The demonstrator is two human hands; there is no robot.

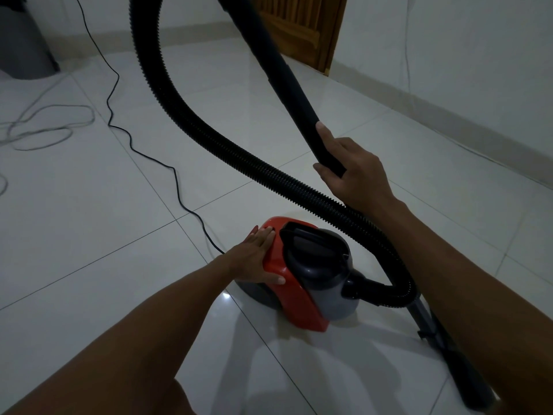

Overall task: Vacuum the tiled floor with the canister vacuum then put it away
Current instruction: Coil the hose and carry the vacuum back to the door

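Glossy white floor tiles (89, 211) fill the view, meeting a white wall with a pale skirting on the right and a wooden door (302, 28) at the back. On the tiles near the lower middle sits the canister vacuum (302, 274), red at its rear and grey at the front, with a dark carry handle on top. The left hand (254, 259) lies flat on the red shell, fingers straight and together, thumb spread down the side (pressing rather than grasping). A black ribbed hose (185, 121) leaves the front of the canister, loops under the right forearm and arcs high out of the top of the frame. The right hand (353, 172) has its fingers and thumb curled round the lower end of a smooth black wand tube (284, 70), held off the floor and slanting up to the left. A thin black power cord (119, 124) snakes across the tiles behind the canister; a pale grey cable (45, 127) lies in loose loops at the left.
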